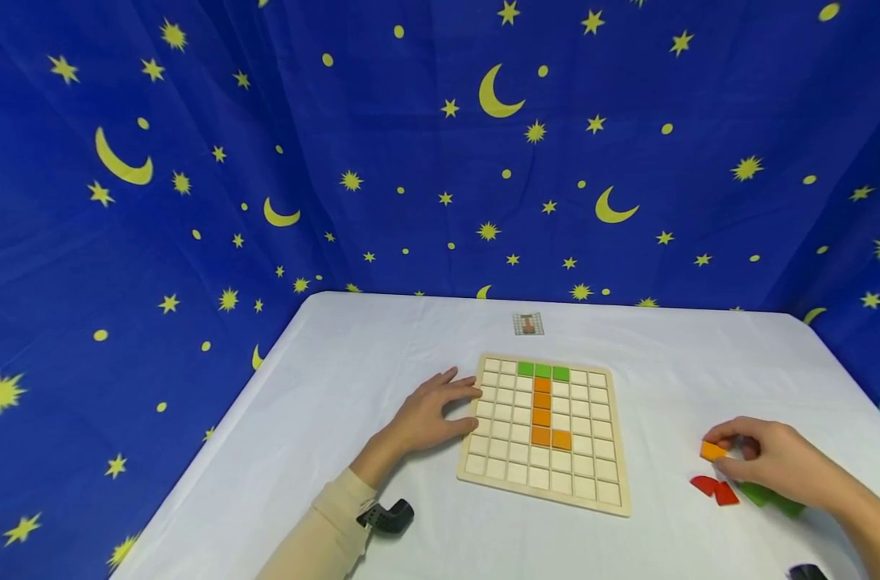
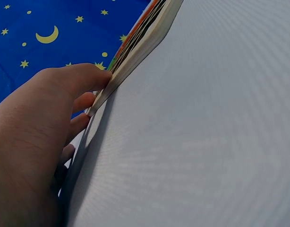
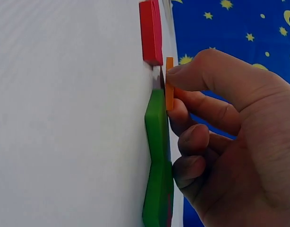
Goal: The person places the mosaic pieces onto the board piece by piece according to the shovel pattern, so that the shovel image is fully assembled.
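A wooden grid board (image 1: 508,470) lies on the white table, with green square tiles (image 1: 543,371) along its far row and orange square tiles (image 1: 542,400) in a column below them, one more beside the column's near end. My left hand (image 1: 428,412) touches the board's left edge with fingers extended; in the left wrist view the thumb (image 2: 90,78) rests against the rim. Off to the right, my right hand (image 1: 780,459) pinches an orange tile (image 3: 169,84) between thumb and fingers, above the table. Red pieces (image 1: 715,489) and green pieces (image 3: 156,127) lie close by it.
A small printed card (image 1: 528,324) with a grid picture lies beyond the board. Blue curtains (image 1: 411,145) with yellow stars and moons rise behind the table and along its sides. A black wrist device (image 1: 387,516) sits by the left sleeve.
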`<control>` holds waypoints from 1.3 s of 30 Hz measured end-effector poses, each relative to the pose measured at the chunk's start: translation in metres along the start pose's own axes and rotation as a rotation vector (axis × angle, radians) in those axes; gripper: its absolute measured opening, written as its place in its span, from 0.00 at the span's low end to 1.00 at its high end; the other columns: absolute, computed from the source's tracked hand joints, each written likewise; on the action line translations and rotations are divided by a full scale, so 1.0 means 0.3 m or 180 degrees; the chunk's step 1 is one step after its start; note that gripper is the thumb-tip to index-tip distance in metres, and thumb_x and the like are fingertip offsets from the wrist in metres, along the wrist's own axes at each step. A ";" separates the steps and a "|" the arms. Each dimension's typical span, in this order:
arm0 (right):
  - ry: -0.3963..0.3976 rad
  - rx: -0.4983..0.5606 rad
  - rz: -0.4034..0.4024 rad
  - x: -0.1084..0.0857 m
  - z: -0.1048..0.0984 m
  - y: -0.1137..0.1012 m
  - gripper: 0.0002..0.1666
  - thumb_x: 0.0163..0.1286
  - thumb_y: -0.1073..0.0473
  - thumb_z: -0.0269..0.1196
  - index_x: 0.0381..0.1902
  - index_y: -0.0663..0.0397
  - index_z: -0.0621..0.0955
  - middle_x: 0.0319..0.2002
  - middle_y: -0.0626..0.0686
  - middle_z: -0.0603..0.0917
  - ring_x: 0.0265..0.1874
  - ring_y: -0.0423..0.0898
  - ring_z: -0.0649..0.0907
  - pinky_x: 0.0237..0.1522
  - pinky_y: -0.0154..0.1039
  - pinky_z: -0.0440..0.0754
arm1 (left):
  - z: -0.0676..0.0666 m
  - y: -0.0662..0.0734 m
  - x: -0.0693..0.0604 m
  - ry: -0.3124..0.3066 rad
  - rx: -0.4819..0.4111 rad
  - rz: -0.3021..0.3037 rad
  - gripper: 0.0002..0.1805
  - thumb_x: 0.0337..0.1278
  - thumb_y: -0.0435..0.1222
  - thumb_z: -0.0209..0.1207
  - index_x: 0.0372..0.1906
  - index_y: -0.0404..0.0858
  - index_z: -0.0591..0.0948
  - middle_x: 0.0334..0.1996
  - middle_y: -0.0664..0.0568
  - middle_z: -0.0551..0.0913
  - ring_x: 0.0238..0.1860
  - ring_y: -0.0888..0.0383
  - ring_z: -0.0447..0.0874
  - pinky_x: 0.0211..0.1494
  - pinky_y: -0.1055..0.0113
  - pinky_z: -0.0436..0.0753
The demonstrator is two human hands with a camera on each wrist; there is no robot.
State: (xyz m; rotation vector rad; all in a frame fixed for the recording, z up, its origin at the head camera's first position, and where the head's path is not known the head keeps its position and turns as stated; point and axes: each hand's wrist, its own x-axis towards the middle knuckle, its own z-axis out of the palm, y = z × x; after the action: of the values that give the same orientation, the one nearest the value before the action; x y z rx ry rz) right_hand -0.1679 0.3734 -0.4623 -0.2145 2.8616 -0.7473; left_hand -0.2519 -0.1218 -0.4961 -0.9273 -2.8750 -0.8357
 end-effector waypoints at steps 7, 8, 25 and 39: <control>0.0024 0.0114 -0.0084 0.026 0.013 -0.039 0.22 0.55 0.51 0.72 0.46 0.53 0.83 0.22 0.48 0.71 0.22 0.42 0.70 0.20 0.34 0.65 | -0.006 0.002 0.003 -0.0027 0.0005 -0.0058 0.28 0.56 0.59 0.59 0.61 0.56 0.78 0.67 0.66 0.67 0.73 0.55 0.50 0.70 0.49 0.56; 0.0033 0.0130 -0.0082 0.031 0.015 -0.046 0.22 0.54 0.51 0.72 0.46 0.54 0.83 0.23 0.48 0.71 0.22 0.42 0.70 0.20 0.34 0.65 | -0.006 0.003 0.004 -0.0035 0.0011 -0.0071 0.28 0.56 0.59 0.59 0.61 0.56 0.78 0.67 0.66 0.67 0.73 0.55 0.50 0.70 0.50 0.56; 0.0002 0.0222 -0.0278 0.103 0.045 -0.153 0.19 0.52 0.57 0.72 0.44 0.49 0.83 0.33 0.47 0.77 0.29 0.44 0.73 0.24 0.35 0.71 | -0.002 -0.002 0.002 -0.0019 0.0013 -0.0054 0.28 0.56 0.60 0.58 0.61 0.57 0.78 0.67 0.65 0.68 0.73 0.56 0.50 0.71 0.51 0.55; -0.0068 0.0368 -0.0662 0.152 0.075 -0.224 0.19 0.52 0.59 0.73 0.44 0.46 0.85 0.34 0.44 0.79 0.29 0.42 0.74 0.26 0.34 0.72 | -0.004 0.003 0.001 0.0008 -0.0016 -0.0030 0.28 0.56 0.58 0.59 0.61 0.55 0.78 0.66 0.66 0.68 0.73 0.56 0.50 0.71 0.52 0.55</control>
State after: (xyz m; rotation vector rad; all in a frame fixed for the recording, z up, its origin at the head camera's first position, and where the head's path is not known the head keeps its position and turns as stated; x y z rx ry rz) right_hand -0.2013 0.2966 -0.4543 -0.5062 2.7933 -0.9389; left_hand -0.2519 -0.1217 -0.4947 -0.9132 -2.8786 -0.8444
